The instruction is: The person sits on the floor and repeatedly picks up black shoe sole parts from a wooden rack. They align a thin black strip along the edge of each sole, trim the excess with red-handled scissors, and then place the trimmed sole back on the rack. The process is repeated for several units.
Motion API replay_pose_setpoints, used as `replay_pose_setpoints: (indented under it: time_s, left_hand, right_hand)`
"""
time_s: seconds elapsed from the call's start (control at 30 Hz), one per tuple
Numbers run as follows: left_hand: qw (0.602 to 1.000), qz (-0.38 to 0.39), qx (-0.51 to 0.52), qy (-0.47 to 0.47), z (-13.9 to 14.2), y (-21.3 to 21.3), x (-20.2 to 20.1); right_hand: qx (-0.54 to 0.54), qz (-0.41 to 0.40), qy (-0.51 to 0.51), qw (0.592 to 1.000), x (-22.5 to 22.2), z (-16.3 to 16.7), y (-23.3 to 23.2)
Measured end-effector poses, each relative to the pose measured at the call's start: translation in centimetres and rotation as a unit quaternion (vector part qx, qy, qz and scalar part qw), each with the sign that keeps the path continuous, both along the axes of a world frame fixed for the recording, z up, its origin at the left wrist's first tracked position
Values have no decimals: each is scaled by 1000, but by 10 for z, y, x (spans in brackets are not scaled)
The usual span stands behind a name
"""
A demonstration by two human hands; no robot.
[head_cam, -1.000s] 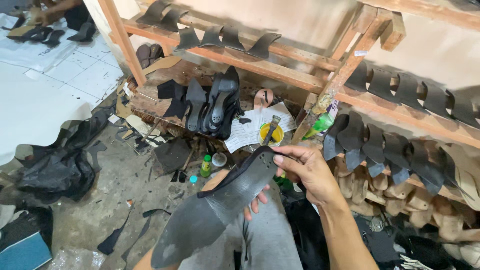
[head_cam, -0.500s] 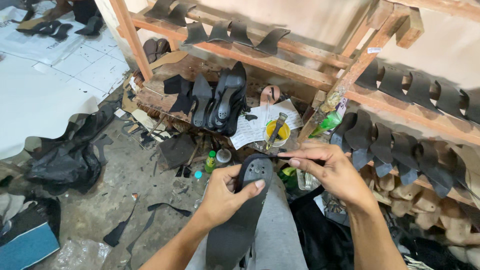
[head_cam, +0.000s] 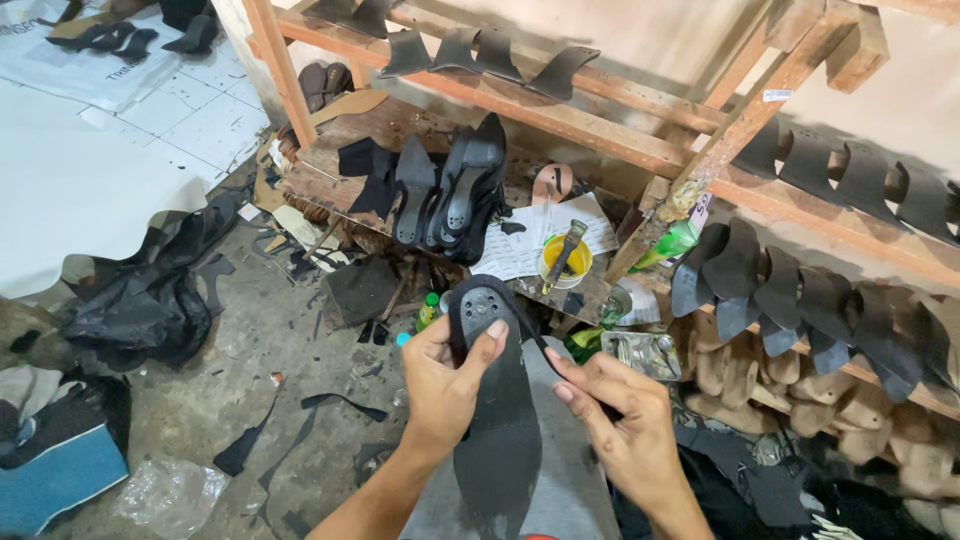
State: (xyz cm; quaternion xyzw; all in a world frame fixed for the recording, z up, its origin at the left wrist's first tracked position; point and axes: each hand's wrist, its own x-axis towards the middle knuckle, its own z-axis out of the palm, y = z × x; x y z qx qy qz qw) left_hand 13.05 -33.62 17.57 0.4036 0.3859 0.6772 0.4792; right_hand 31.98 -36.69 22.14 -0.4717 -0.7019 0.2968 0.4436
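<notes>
My left hand grips a long black shoe sole near its heel end, thumb pressed on the grey heel patch. The sole lies lengthwise over my lap, heel pointing away from me. My right hand sits at the sole's right edge, fingers pinched on a thin dark strip or tool that runs up toward the heel; what it is I cannot tell. A yellow glue pot with a brush standing in it rests on papers just beyond the hands.
Several black heeled soles lean upright on a low wooden bench. Wooden racks hold black shoe uppers at right and above. Black scraps and a dark bag litter the concrete floor at left. A metal tin lies beside my right hand.
The sole has turned from a slant across my lap to lengthwise, heel away. My left hand came up to grip its heel end, and my right hand dropped to its right edge.
</notes>
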Motion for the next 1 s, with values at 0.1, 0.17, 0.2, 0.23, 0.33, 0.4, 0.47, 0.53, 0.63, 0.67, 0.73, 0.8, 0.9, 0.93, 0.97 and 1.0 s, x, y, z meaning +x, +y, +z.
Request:
replay_pose_setpoints:
  time_s: [0.1,0.17,0.2,0.23,0.33,0.4,0.47,0.53,0.63,0.67,0.73,0.8,0.9,0.93,0.97,1.0]
  left_hand:
    - [1000,17,1,-8,2,1,1]
    - [1000,24,3,-7,2,1,1]
    - [1000,27,5,-6,1,1,0]
    - [1000,28,8,-5,1,0,0]
    - [999,33,0,-3,0,0,1]
    - [999,35,-6,-19,1,1,3]
    - [998,24,-18,-52,4,2,5]
    - [994,-1,-33,-103,9,3,6]
    - [971,-162,-124,-127,15,0,0]
    - [978,-175,-80,-84,16,0,-1]
    - [981,-196,10,7,15,1,-3]
    - [980,-189,-53,-42,12,6,-5]
    - [977,-186,-68,-83,8,14,-5]
    - [977,-181,-60,-92,7,16,-6]
    - [976,-169,-68,-123,7,17,-7]
    - [973,-155,-74,-154,8,18,-8]
  right_hand:
    - [37,4,6,999,-11,-2,-5]
    - [39,-8,-3,999,-15,-2,-6]
    - [40,-6,-8,999,-16,-1,-6]
    - [42,-6,-13,999,-17,0,-6]
    - [46,5,-5,999,-21,0,-7]
    - [85,18,2,996,-24,-3,-6]
    - [159,32,3,987,-27,-9,-3]
    - [68,-12,34,997,-31,-17,1]
    - [-6,-46,103,994,-36,-30,6]
    - [-24,-51,130,990,-38,-34,7]
    - [-33,-26,167,985,-40,-39,11]
    - [-51,2,177,983,-39,-41,15]
    - [-63,42,152,985,-27,-38,26]
    - [-63,60,145,986,-21,-36,29]
    - [-66,77,136,985,-16,-36,29]
    - [-83,72,126,986,-11,-35,29]
